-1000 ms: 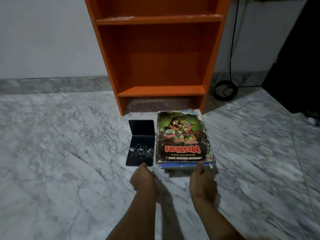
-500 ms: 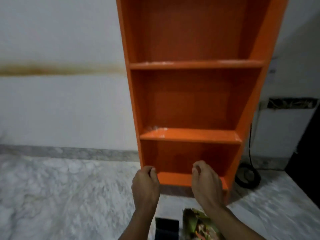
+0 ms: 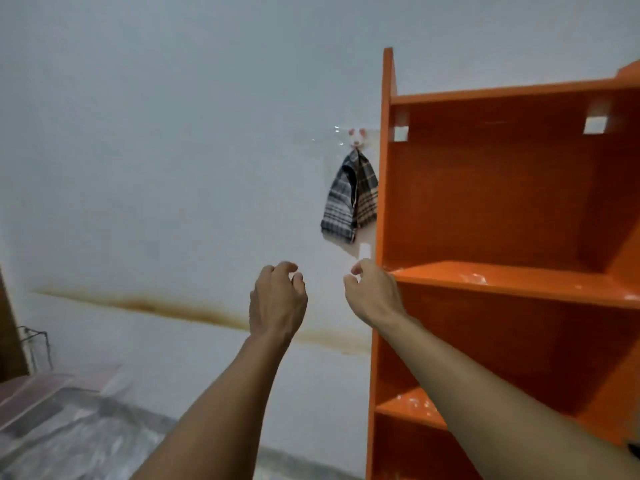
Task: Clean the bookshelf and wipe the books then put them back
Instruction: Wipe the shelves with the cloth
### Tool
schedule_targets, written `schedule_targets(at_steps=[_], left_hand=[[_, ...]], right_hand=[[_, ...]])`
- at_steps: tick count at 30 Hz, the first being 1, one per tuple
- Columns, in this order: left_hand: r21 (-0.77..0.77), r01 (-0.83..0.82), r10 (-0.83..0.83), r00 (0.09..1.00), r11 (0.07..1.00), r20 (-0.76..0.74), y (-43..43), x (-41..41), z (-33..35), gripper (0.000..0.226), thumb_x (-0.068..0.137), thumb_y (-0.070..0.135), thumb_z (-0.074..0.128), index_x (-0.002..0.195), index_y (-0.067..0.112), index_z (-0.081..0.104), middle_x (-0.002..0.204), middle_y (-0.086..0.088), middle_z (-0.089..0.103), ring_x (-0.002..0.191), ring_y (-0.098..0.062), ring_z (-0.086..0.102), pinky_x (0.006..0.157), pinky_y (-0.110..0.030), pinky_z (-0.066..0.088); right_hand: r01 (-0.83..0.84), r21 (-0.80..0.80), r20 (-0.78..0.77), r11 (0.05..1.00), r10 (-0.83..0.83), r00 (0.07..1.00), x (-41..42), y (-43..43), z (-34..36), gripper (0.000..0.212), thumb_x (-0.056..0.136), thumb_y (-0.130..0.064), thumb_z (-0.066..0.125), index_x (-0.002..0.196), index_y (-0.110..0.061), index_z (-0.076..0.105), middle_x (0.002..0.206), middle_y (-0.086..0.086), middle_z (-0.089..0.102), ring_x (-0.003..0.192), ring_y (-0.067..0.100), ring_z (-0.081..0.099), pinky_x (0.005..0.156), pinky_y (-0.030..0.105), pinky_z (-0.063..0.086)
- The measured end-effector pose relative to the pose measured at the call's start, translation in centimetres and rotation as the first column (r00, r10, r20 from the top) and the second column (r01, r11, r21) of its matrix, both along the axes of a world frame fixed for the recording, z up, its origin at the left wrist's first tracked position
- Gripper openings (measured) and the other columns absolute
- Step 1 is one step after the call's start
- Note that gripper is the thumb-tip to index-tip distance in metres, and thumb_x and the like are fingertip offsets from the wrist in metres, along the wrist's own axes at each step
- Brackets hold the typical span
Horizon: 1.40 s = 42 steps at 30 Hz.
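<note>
An orange bookshelf (image 3: 512,188) stands at the right with bare shelves that carry white dust. A grey checked cloth (image 3: 349,199) hangs from a small hook on the white wall just left of the shelf. My left hand (image 3: 277,299) is raised in front of the wall below and left of the cloth, fingers loosely curled, holding nothing. My right hand (image 3: 372,292) is raised beside the shelf's left edge, right below the cloth, fingers loosely curled and empty. The books are out of view.
A brown stain (image 3: 166,306) runs across the white wall. Marble floor (image 3: 69,445) lies at the lower left, with a board-like object (image 3: 31,396) and a wire thing (image 3: 38,344) near the left edge.
My view swung up and left from the floor and books to the wall and upper shelves. Both hands rose from near the floor to below the hanging cloth.
</note>
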<state>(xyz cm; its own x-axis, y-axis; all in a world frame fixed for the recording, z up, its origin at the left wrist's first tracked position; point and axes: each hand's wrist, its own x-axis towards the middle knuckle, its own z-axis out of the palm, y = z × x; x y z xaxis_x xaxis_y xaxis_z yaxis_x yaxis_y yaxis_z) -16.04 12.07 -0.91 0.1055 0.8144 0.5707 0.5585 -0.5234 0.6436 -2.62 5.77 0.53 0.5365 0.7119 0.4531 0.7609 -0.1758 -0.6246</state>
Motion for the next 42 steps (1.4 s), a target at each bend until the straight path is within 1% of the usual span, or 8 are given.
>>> schedule_targets(at_steps=[5,12,15,22,28,33,37,42], left_hand=[[0.067,0.032,-0.029,0.998,0.997,-0.047,4.8,-2.2,9.5,0.029,0.098,0.026,0.048,0.121,0.019,0.065,0.118,-0.005,0.065,0.106,-0.026,0.061,0.086,-0.033,0.042],[0.075,0.088,-0.080,0.991,0.993,-0.105,12.3,-0.2,12.8,0.037,0.097,0.020,0.047,0.132,0.019,0.055,0.125,-0.006,0.061,0.113,-0.029,0.057,0.089,-0.034,0.041],[0.087,0.105,-0.093,0.987,0.991,-0.130,15.9,2.1,14.4,0.039,0.097,0.018,0.046,0.135,0.018,0.053,0.130,-0.006,0.059,0.116,-0.030,0.056,0.089,-0.035,0.042],[0.102,0.166,-0.153,0.980,0.981,-0.128,24.5,10.0,18.2,0.038,0.095,0.018,0.047,0.131,0.015,0.058,0.131,-0.009,0.059,0.117,-0.033,0.056,0.086,-0.032,0.042],[0.096,0.210,-0.196,0.971,0.973,-0.138,30.7,16.8,19.2,0.011,0.090,0.008,0.048,0.089,0.019,0.050,0.080,0.000,0.045,0.081,-0.026,0.045,0.072,-0.031,0.039],[0.094,0.284,-0.273,0.954,0.954,-0.122,35.6,21.9,19.1,0.010,0.084,0.002,0.051,0.080,0.003,0.061,0.083,-0.009,0.059,0.076,-0.031,0.057,0.063,-0.032,0.041],[0.101,0.383,-0.372,0.922,0.918,-0.111,38.7,25.5,19.3,0.009,0.086,0.016,0.065,0.085,0.008,0.066,0.091,-0.013,0.067,0.087,-0.036,0.064,0.063,-0.035,0.044],[0.139,0.440,-0.412,0.891,0.887,-0.190,40.5,28.5,18.9,0.023,0.086,0.029,0.070,0.081,0.008,0.061,0.089,-0.013,0.063,0.084,-0.038,0.061,0.062,-0.035,0.042]], right_hand=[[0.044,-0.040,0.081,0.998,-0.041,0.996,-2.3,4.8,9.5,0.017,0.091,-0.015,0.044,0.103,-0.010,0.054,0.111,0.013,0.061,0.102,0.035,0.055,0.074,0.032,0.038],[0.128,-0.081,0.090,0.988,-0.121,0.989,1.4,11.2,13.4,0.008,0.086,-0.007,0.051,0.092,-0.007,0.046,0.085,0.012,0.051,0.077,0.030,0.051,0.058,0.033,0.037],[0.147,-0.051,0.036,0.988,-0.145,0.989,4.1,14.9,14.9,0.009,0.090,-0.010,0.055,0.086,-0.007,0.047,0.090,0.012,0.052,0.081,0.030,0.052,0.062,0.033,0.040],[0.308,0.176,-0.086,0.935,-0.297,0.951,11.0,24.7,19.5,0.012,0.093,-0.010,0.054,0.104,-0.007,0.057,0.110,0.013,0.062,0.089,0.030,0.056,0.069,0.029,0.041],[0.443,0.189,-0.118,0.876,-0.428,0.896,15.8,29.7,20.7,0.014,0.093,-0.009,0.056,0.106,-0.005,0.058,0.117,0.016,0.062,0.100,0.031,0.060,0.071,0.029,0.043],[0.541,0.249,-0.196,0.803,-0.506,0.840,20.0,33.3,20.6,0.030,0.085,0.006,0.047,0.111,-0.001,0.061,0.118,0.014,0.061,0.102,0.032,0.059,0.081,0.035,0.047],[0.545,0.223,-0.151,0.808,-0.524,0.838,22.8,35.4,19.7,0.013,0.084,-0.011,0.065,0.094,-0.015,0.070,0.104,0.008,0.069,0.089,0.028,0.062,0.077,0.029,0.051],[0.542,0.257,-0.051,0.800,-0.549,0.834,24.5,37.2,18.8,0.014,0.083,-0.028,0.070,0.096,-0.024,0.066,0.102,0.008,0.068,0.093,0.031,0.063,0.080,0.040,0.056]])
